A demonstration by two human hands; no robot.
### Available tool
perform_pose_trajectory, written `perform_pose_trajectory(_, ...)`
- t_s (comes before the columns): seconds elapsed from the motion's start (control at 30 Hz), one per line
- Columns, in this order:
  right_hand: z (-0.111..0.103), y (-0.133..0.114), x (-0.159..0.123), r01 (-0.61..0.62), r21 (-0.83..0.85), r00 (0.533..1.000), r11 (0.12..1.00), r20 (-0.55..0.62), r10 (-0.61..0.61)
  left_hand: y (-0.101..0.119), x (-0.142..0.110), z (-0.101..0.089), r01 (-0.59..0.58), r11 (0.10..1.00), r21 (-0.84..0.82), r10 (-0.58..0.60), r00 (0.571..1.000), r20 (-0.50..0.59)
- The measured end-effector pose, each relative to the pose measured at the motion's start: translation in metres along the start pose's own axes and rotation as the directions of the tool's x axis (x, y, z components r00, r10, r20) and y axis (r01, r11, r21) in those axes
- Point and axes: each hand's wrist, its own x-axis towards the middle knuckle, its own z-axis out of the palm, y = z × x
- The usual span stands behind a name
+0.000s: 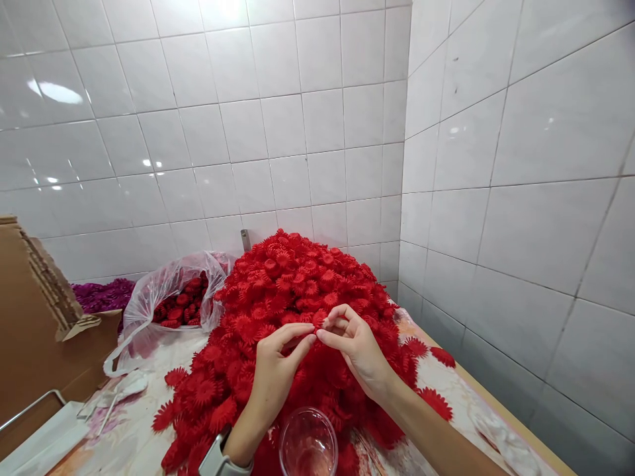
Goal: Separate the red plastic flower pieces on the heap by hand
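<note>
A large heap of red, fringed, flower-like discs (297, 277) covers the middle of the table. Above the heap's near side, my left hand (280, 363) and my right hand (357, 347) meet fingertip to fingertip. Thumb and forefinger are pinched on each hand. A small bit of red shows between the fingertips, too small to make out. On my left wrist is a watch with a pale strap (221, 459). Below my hands, near the front edge of the picture, stands a clear plastic cup (308, 444).
A clear plastic bag (143, 330) of darker red pieces (183, 304) sits left of the heap. Purple pieces (102, 295) lie behind a cardboard box (44, 370) at the far left. A face mask (122, 390) rests on the patterned tablecloth (163, 357). Tiled walls (307, 119) close off the back and right.
</note>
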Motion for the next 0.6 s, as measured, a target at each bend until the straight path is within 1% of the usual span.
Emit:
perform_pose_trajectory(0.1, 0.0030, 0.0011, -0.0014, 0.004, 0.006, 0.999, 1.000, -0.039, -0.004, -0.0013, 0.0013, 0.0001, 0.091, 0.994, -0.065, -0.090, 0.996, 0.012)
perform_pose_trajectory(0.23, 0.0057, -0.0007, -0.0028, -0.007, -0.003, 0.998, 1.000, -0.058, 0.007, -0.0027, 0.0015, 0.0008, 0.164, 0.976, -0.143, -0.165, 0.986, 0.007)
perform_pose_trajectory(0.43, 0.0032, -0.0016, -0.0018, -0.053, -0.033, 0.998, 0.998, -0.023, 0.053, -0.0052, 0.0013, 0.0017, 0.179, 0.970, -0.163, -0.182, 0.983, -0.003)
perform_pose_trajectory(0.6, 0.0003, 0.0024, 0.0000, -0.019, -0.070, 1.000, 0.997, -0.009, 0.019, -0.0049, 0.0019, 0.0004, 0.194, 0.969, -0.151, -0.194, 0.981, 0.017)
